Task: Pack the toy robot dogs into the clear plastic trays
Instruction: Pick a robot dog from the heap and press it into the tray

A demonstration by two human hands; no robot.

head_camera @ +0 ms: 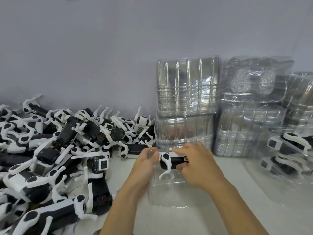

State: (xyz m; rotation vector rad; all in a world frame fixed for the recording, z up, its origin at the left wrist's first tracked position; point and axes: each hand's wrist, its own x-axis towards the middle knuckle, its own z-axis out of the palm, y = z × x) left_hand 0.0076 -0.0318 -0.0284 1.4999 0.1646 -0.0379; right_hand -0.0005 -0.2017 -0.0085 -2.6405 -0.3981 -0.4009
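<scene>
Loose pile: a heap of black-and-white toy robot dogs covered the left part of the white table, lying every way up and tangled leg over leg; too many and too overlapped to count.
Left hand: one left hand gripped the left end of a single dog, thumb curled onto its near face.
Held dog: one toy robot dog was held level between the two hands, just above the open tray, with one white leg hanging down toward it.
Open tray: one clear plastic tray lay flat on the table under and in front of the hands; no dog was seated in it.
Right hand: one right hand clasped the dog's right end, fingers laid over the top and thumb tucked beneath.
Tray stacks: nested empty trays stood on edge against the grey wall behind the hands, in about three clumps; single trays could not be counted.
Packed trays: at the far right, two dogs showed through clear plastic, one above the other.
</scene>
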